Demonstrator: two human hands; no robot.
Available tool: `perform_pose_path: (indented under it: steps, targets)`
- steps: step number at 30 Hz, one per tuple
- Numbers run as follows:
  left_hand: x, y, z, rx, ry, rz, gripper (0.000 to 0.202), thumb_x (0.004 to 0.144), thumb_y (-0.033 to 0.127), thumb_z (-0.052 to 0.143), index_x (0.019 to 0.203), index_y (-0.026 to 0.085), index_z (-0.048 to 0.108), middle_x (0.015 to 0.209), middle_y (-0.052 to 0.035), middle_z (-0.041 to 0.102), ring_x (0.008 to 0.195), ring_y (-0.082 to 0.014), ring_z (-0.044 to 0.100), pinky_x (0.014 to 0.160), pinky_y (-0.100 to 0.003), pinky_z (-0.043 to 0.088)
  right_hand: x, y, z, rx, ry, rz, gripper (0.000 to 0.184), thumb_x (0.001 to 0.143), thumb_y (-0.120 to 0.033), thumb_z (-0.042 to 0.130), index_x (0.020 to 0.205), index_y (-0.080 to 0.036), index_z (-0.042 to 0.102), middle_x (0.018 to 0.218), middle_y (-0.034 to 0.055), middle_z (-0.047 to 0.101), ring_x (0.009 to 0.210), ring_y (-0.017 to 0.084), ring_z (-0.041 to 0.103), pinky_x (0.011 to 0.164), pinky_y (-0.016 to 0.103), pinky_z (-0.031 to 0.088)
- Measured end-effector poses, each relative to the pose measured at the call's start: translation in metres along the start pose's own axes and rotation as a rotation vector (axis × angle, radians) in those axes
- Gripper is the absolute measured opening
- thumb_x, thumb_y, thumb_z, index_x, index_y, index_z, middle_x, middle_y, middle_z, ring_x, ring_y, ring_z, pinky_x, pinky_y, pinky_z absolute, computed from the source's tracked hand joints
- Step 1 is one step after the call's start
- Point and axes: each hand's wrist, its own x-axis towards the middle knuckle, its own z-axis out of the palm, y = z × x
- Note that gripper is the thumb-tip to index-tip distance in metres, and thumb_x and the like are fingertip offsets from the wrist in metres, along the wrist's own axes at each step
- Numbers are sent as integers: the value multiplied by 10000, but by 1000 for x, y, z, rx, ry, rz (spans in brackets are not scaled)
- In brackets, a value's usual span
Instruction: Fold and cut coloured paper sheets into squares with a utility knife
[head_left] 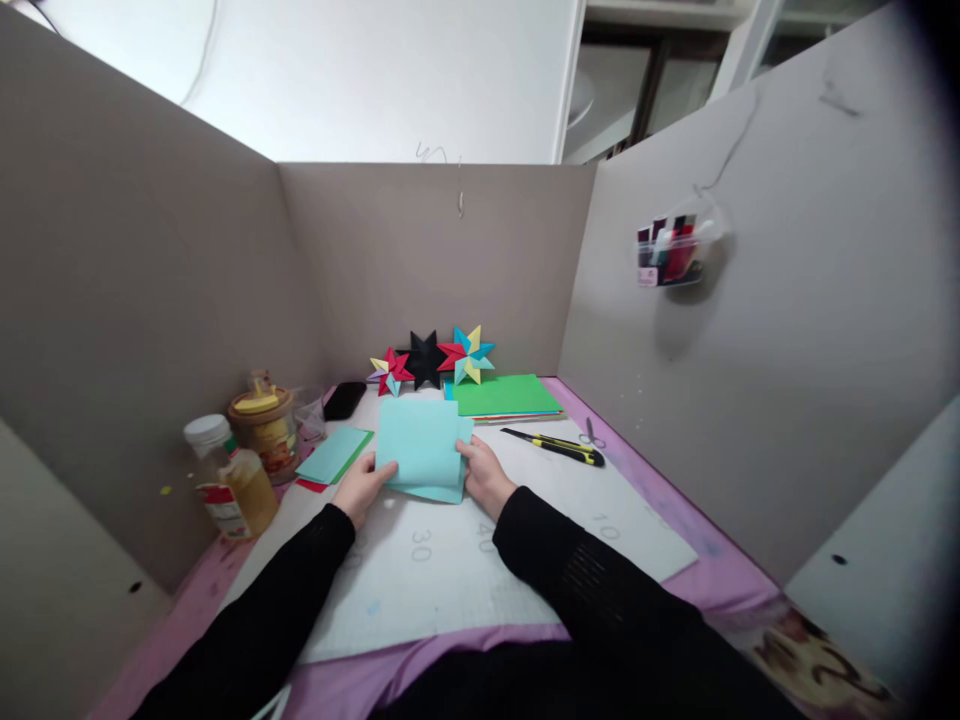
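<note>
Long black sleeves (547, 550), faintly ribbed

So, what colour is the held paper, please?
The paper is pale turquoise, clearest in the head view.

Black-sleeved left forearm (270, 595) and right forearm (592, 570) converge forward. Left hand (363, 488) and right hand (487, 476), both bare, stand apart, each closed in a pinch, thumbs (385, 472) uppermost and directed inward, fingers (475, 486) partly hidden.

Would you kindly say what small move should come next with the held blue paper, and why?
Probably square up the blue paper: the left hand and right hand both hold it, and its layers look uneven, with edges jutting out right and below.
</note>
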Motion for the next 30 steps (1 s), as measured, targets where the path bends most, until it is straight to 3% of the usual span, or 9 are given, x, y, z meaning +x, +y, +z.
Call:
perform_pose_path:
  steps: [5, 9, 12, 15, 19, 24, 28, 30]
  targets:
    - [-3, 4, 4, -155, -80, 41, 587, 572, 321, 773, 1080, 124, 555, 1047, -136, 656, 948, -273, 623, 810, -386, 491, -3, -3, 2, -46, -72, -48, 180, 658, -214, 634, 831, -173, 607, 753, 23, 701, 814, 207, 644, 777, 344, 493]
    - [-2, 3, 7, -158, 118, 111, 567, 576, 319, 774, 1047, 137, 516, 1028, -123, 654, 908, -238, 634, 808, -382, 493, -7, -5, 5, -101, -224, -159, 311, 744, -416, 587, 942, -177, 608, 851, 51, 697, 860, 196, 625, 770, 332, 485]
    - [0, 5, 4, -153, 125, 194, 597, 587, 342, 765, 1086, 149, 500, 1061, -118, 643, 931, -234, 625, 832, -387, 481, -7, -5, 4, -270, -262, -231, 355, 642, -331, 701, 949, -172, 618, 873, 45, 693, 800, 183, 618, 745, 307, 479]
    - [-1, 10, -4, -78, -10, 181, 622, 525, 351, 796, 1054, 129, 555, 1019, -126, 664, 920, -265, 626, 835, -404, 477, -5, -6, -1, -365, -217, -256, 320, 592, -260, 726, 883, -157, 641, 836, 30, 688, 718, 169, 600, 707, 291, 467]
    - [-3, 11, -11, 66, -138, 112, 516, 478, 338, 811, 920, 127, 651, 854, -110, 698, 876, -297, 627, 809, -429, 484, -7, -5, -6, -410, -287, -207, 295, 606, -239, 705, 883, -158, 647, 823, 21, 677, 731, 174, 585, 716, 292, 457]
    - [-3, 4, 0, 116, -116, 118, 408, 502, 310, 797, 858, 143, 688, 803, -93, 704, 762, -279, 643, 733, -422, 507, -10, 0, -4, -461, -313, -214, 336, 612, -208, 696, 941, -165, 637, 898, 15, 666, 788, 173, 568, 743, 283, 445]
    - [1, -1, 5, 87, -36, 125, 472, 555, 377, 770, 948, 135, 674, 961, -126, 695, 876, -292, 636, 807, -431, 490, -6, 3, -6, -530, -271, -238, 341, 600, -155, 669, 939, -163, 636, 898, 10, 665, 781, 165, 563, 728, 274, 449]
    - [3, -3, 2, 114, -49, 132, 498, 559, 410, 763, 956, 125, 670, 1014, -140, 681, 929, -298, 625, 859, -439, 466, -3, 5, -8, -569, -251, -216, 329, 598, -133, 643, 925, -159, 634, 877, 10, 669, 762, 164, 571, 711, 276, 455]
